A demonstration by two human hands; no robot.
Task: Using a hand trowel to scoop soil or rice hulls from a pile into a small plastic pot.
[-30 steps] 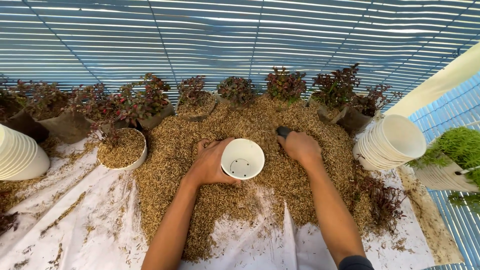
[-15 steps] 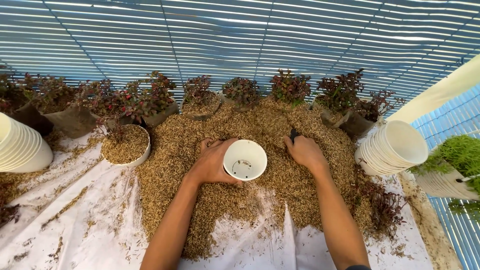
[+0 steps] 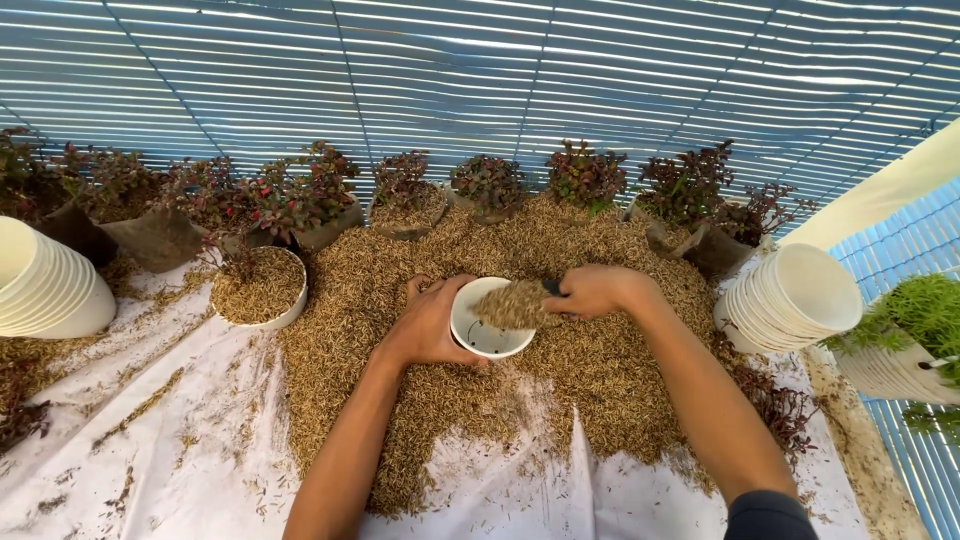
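potted plants [image 3: 485,185] wall the far side; white cloth [image 3: 130,470] nearer lies open.

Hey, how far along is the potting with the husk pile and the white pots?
Done: one white pot at left sits full of husk. In hand: the left hand steadies a nearly empty pot while the right hand tips a scoop of husk over it. Left: stacks of empty pots at left and right, and plants in dark bags along the back.

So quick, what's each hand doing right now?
Left hand: closed around the white pot, steadying it.
Right hand: closed on a scoop heaped with husks.
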